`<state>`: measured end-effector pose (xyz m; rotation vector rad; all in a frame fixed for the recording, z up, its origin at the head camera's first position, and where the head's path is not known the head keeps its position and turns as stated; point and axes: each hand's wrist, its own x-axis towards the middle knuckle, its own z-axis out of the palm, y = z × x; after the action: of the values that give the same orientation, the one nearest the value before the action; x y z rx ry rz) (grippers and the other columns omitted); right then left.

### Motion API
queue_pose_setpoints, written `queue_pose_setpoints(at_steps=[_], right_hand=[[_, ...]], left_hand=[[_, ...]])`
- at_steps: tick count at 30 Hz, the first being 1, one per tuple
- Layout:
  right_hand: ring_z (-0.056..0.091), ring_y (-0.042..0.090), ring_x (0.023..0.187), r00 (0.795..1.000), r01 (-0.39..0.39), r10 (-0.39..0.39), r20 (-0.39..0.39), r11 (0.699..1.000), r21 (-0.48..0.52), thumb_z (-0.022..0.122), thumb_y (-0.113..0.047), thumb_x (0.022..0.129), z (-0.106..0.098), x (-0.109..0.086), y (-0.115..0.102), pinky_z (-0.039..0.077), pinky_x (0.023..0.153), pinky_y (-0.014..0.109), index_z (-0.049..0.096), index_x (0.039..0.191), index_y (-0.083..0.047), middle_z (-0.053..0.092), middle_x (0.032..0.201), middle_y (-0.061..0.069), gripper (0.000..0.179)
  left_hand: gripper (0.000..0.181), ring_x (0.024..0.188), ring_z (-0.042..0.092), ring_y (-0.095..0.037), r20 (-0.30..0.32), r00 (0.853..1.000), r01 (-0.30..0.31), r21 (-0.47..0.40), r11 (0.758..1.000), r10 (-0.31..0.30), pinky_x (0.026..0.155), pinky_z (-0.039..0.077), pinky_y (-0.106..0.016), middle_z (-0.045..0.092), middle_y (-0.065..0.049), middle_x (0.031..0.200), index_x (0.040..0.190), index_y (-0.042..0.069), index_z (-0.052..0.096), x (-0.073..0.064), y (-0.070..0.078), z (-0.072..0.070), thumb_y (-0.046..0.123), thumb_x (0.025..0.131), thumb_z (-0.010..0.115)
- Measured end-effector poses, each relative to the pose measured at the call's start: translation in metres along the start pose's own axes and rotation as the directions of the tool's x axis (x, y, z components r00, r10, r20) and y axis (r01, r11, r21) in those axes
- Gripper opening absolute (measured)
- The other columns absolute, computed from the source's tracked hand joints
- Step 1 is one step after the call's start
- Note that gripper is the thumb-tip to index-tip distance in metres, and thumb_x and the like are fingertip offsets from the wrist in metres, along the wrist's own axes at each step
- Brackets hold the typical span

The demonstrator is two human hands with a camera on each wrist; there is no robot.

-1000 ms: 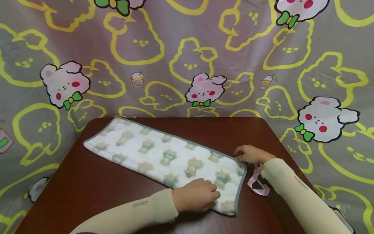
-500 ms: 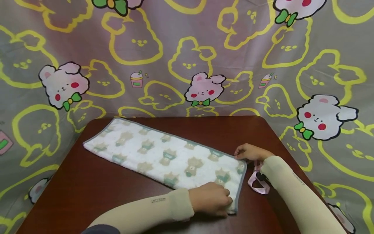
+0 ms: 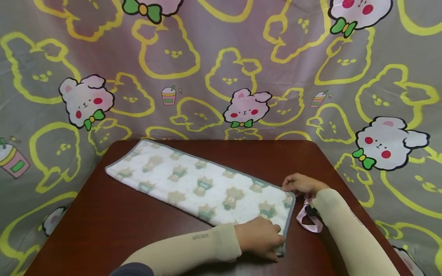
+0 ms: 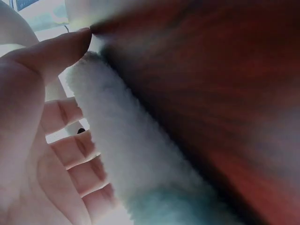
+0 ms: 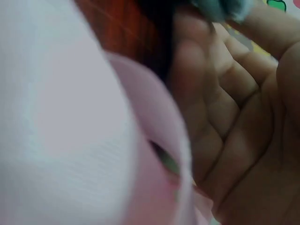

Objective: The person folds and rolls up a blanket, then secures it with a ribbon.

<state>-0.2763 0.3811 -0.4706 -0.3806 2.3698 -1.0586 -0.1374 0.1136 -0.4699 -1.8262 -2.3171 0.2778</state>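
A white plush towel with tan bears and a grey-blue border lies long and flat, slanting across the table. My left hand is over its near right corner, fingers curled. In the left wrist view, the thumb meets the tip of the towel's fuzzy edge, with the other fingers along its far side. My right hand pinches the far right corner. From the right wrist, a bit of grey-blue edging shows between the thumb and fingertips.
A pink ribbon loop hangs by my right wrist and fills much of the right wrist view. The dark red-brown table has rounded far corners. A grey cloth with cartoon rabbits hangs behind and on both sides.
My left hand has slid right along the towel's near edge to its right corner. The right hand stays at the far corner, and the head view has shifted slightly.
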Motion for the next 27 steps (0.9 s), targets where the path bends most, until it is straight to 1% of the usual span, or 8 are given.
queue_pose_setpoints(at_steps=[4, 5, 7, 10, 15, 19, 22, 27], right_hand=[[0.055, 0.017, 0.075, 0.998, -0.011, 0.008, 0.065, 0.999, 0.043, 0.069, -0.020, 0.092, -0.002, -0.006, 0.006, 0.049, 0.064, 0.036, 0.064, 0.104, -0.002, 0.061, 0.085, 0.004, 0.022], [0.055, 0.016, 0.076, 0.997, -0.002, -0.002, 0.077, 0.999, 0.051, 0.069, -0.018, 0.091, -0.002, -0.007, 0.007, 0.050, 0.068, 0.036, 0.063, 0.104, 0.000, 0.061, 0.085, 0.005, 0.023], [0.055, 0.016, 0.076, 0.996, 0.017, -0.022, 0.088, 0.998, 0.054, 0.070, -0.016, 0.090, -0.003, -0.006, 0.008, 0.050, 0.068, 0.036, 0.062, 0.105, 0.002, 0.062, 0.085, 0.005, 0.025], [0.056, 0.016, 0.077, 0.996, 0.037, -0.040, 0.074, 0.998, 0.047, 0.070, -0.015, 0.090, -0.003, 0.000, 0.005, 0.050, 0.068, 0.037, 0.063, 0.105, 0.001, 0.062, 0.087, 0.006, 0.024], [0.056, 0.018, 0.078, 1.000, 0.012, -0.013, 0.012, 0.998, 0.060, 0.070, -0.016, 0.089, -0.002, 0.007, 0.006, 0.050, 0.069, 0.039, 0.064, 0.102, 0.000, 0.061, 0.085, 0.004, 0.022], [0.055, 0.019, 0.077, 1.000, -0.009, 0.010, -0.023, 0.997, 0.081, 0.072, -0.018, 0.088, 0.000, 0.005, 0.006, 0.050, 0.068, 0.039, 0.065, 0.102, -0.001, 0.057, 0.083, 0.004, 0.023], [0.054, 0.020, 0.071, 0.999, -0.026, 0.028, -0.028, 0.996, 0.091, 0.073, -0.020, 0.087, 0.001, 0.004, 0.005, 0.049, 0.062, 0.038, 0.065, 0.103, -0.002, 0.057, 0.082, 0.005, 0.025], [0.051, 0.021, 0.060, 0.998, -0.055, 0.057, -0.016, 0.994, 0.090, 0.075, -0.023, 0.086, 0.000, 0.003, 0.000, 0.045, 0.052, 0.036, 0.063, 0.107, -0.007, 0.058, 0.082, 0.006, 0.029]], left_hand=[[0.040, 0.061, 0.050, -0.003, 0.051, 0.999, 0.002, -0.020, 1.000, -0.001, 0.052, 0.045, -0.024, 0.055, 0.014, 0.087, 0.104, 0.036, 0.066, 0.006, 0.005, -0.003, 0.069, 0.080, 0.063], [0.038, 0.061, 0.050, -0.003, 0.061, 0.998, 0.003, -0.025, 1.000, -0.001, 0.052, 0.045, -0.024, 0.055, 0.014, 0.087, 0.103, 0.036, 0.066, 0.007, 0.006, -0.003, 0.067, 0.081, 0.063], [0.034, 0.061, 0.051, -0.003, 0.073, 0.997, 0.006, -0.019, 1.000, -0.005, 0.052, 0.045, -0.024, 0.056, 0.014, 0.087, 0.101, 0.036, 0.066, 0.008, 0.006, -0.004, 0.064, 0.083, 0.063], [0.024, 0.060, 0.052, -0.004, 0.069, 0.997, 0.029, -0.008, 1.000, -0.028, 0.051, 0.045, -0.025, 0.057, 0.014, 0.084, 0.095, 0.035, 0.066, 0.006, 0.005, -0.005, 0.056, 0.085, 0.064], [0.012, 0.059, 0.052, -0.004, 0.095, 0.993, 0.073, -0.027, 0.997, -0.070, 0.050, 0.045, -0.025, 0.057, 0.014, 0.081, 0.087, 0.033, 0.067, 0.006, 0.002, -0.007, 0.045, 0.088, 0.064], [0.020, 0.055, 0.049, -0.003, 0.119, 0.988, 0.109, -0.069, 0.992, -0.101, 0.049, 0.045, -0.025, 0.057, 0.016, 0.078, 0.074, 0.033, 0.065, 0.004, 0.001, -0.009, 0.043, 0.090, 0.063], [0.025, 0.053, 0.046, -0.002, 0.102, 0.989, 0.118, -0.088, 0.989, -0.108, 0.048, 0.044, -0.024, 0.056, 0.017, 0.076, 0.069, 0.032, 0.063, -0.001, -0.001, -0.010, 0.041, 0.092, 0.061], [0.023, 0.054, 0.046, 0.002, 0.011, 0.995, 0.102, -0.086, 0.991, -0.101, 0.048, 0.042, -0.020, 0.055, 0.017, 0.073, 0.074, 0.033, 0.066, -0.009, -0.002, -0.014, 0.038, 0.094, 0.058]])
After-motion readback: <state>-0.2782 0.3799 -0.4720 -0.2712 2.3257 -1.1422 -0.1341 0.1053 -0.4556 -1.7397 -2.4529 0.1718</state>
